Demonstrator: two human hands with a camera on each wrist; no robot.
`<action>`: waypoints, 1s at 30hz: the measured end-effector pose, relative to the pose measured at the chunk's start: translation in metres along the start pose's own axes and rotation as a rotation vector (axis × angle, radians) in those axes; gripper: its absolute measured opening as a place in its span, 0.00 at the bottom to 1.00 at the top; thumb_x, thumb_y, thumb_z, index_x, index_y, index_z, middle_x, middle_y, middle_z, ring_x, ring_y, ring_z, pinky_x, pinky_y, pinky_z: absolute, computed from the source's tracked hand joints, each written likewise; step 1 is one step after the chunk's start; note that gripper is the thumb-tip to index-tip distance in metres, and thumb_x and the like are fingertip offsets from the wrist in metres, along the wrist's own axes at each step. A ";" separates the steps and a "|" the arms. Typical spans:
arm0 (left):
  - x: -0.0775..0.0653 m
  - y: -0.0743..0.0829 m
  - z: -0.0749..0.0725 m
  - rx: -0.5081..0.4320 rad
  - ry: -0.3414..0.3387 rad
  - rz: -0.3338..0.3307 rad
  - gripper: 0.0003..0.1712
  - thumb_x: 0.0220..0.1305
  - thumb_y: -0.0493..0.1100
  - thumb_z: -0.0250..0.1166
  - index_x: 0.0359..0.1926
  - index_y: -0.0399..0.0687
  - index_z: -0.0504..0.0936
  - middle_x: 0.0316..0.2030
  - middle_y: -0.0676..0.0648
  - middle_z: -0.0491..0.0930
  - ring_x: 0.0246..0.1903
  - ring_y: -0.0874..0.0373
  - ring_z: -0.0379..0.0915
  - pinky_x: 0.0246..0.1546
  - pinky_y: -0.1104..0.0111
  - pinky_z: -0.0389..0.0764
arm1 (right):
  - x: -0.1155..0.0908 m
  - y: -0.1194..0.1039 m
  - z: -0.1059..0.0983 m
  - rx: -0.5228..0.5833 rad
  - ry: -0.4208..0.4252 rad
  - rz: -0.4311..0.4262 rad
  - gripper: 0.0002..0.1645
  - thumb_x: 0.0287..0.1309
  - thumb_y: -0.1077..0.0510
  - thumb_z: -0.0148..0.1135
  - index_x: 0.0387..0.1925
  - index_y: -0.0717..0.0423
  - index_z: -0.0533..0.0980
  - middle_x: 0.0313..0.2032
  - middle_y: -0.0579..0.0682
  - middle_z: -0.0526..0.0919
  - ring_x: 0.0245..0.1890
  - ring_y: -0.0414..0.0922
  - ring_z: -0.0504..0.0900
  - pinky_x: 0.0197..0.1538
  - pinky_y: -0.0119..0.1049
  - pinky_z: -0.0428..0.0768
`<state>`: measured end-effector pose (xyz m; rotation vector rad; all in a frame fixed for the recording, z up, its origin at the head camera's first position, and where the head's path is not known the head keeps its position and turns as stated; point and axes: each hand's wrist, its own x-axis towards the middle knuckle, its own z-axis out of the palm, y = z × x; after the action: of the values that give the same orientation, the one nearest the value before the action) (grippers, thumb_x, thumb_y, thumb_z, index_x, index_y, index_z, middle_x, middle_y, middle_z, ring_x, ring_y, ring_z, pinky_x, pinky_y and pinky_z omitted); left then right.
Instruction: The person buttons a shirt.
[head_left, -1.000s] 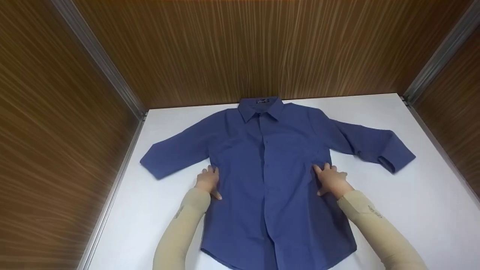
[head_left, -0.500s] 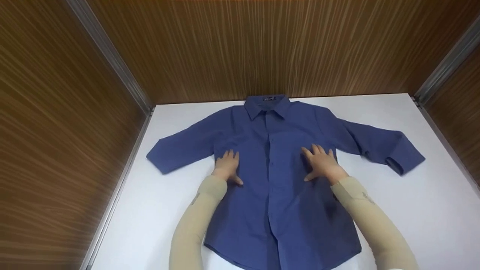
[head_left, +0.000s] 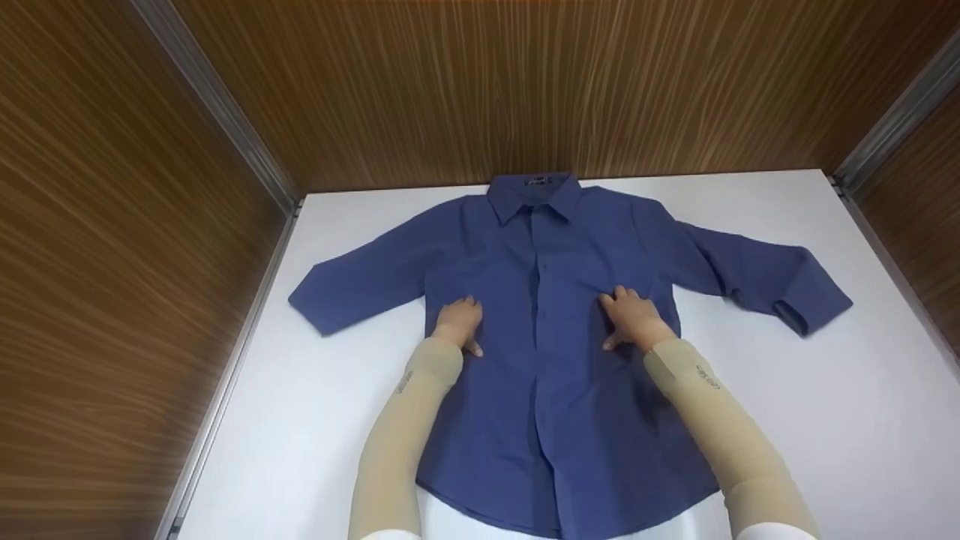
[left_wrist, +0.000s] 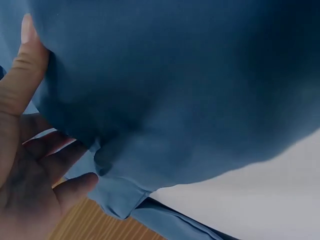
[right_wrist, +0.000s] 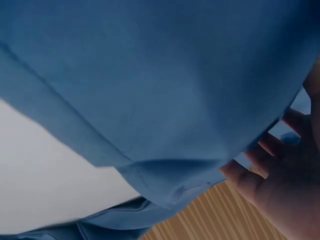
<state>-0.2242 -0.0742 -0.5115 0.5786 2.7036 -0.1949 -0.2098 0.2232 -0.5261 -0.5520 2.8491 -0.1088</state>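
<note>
A blue button-up shirt [head_left: 510, 390] lies front side up on the white table, its collar [head_left: 534, 196] toward the back wall. On the left half of its chest rests my left hand [head_left: 459, 321], fingers pointing away and thumb out toward the placket. My right hand [head_left: 632, 316] touches the other half in much the same way. In the left wrist view, the left hand [left_wrist: 30, 165] has spread, loosely bent fingers against the cloth. The right wrist view shows the right hand [right_wrist: 290, 175] with its fingertips at the fabric and its thumb mostly out of sight.
Both sleeves stretch sideways; the right-hand one [head_left: 765, 277] is creased and bent near its cuff. Wood-grain panels [head_left: 435, 90] with metal corner strips [head_left: 217, 97] enclose the white table [head_left: 300, 420] at the back and sides.
Both hands have moved from the shirt's side edges inward onto its front and slightly toward the collar. The view has shifted a little; the shirt keeps its layout.
</note>
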 end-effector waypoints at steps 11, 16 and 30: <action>0.003 -0.027 -0.006 -0.383 0.095 -0.021 0.41 0.47 0.58 0.66 0.55 0.34 0.68 0.49 0.37 0.70 0.50 0.45 0.66 0.52 0.61 0.64 | -0.004 0.032 -0.006 0.333 0.117 -0.019 0.35 0.44 0.51 0.67 0.48 0.70 0.66 0.42 0.69 0.69 0.44 0.63 0.69 0.46 0.54 0.67; -0.002 -0.062 -0.004 -0.636 0.313 -0.229 0.27 0.57 0.48 0.59 0.50 0.30 0.71 0.48 0.34 0.70 0.50 0.42 0.64 0.51 0.57 0.64 | -0.009 0.065 -0.015 0.483 0.325 0.167 0.20 0.52 0.61 0.53 0.42 0.75 0.68 0.40 0.72 0.71 0.44 0.65 0.68 0.48 0.54 0.65; -0.028 -0.112 0.018 -0.577 0.002 -0.414 0.37 0.63 0.55 0.50 0.64 0.36 0.53 0.65 0.34 0.44 0.62 0.36 0.34 0.57 0.47 0.46 | -0.048 0.119 -0.010 0.324 -0.123 0.398 0.29 0.62 0.60 0.33 0.63 0.67 0.47 0.58 0.78 0.41 0.57 0.73 0.38 0.45 0.74 0.39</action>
<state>-0.2415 -0.1897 -0.5108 -0.1486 2.6622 0.4687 -0.2112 0.3518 -0.5199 0.0726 2.6803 -0.4362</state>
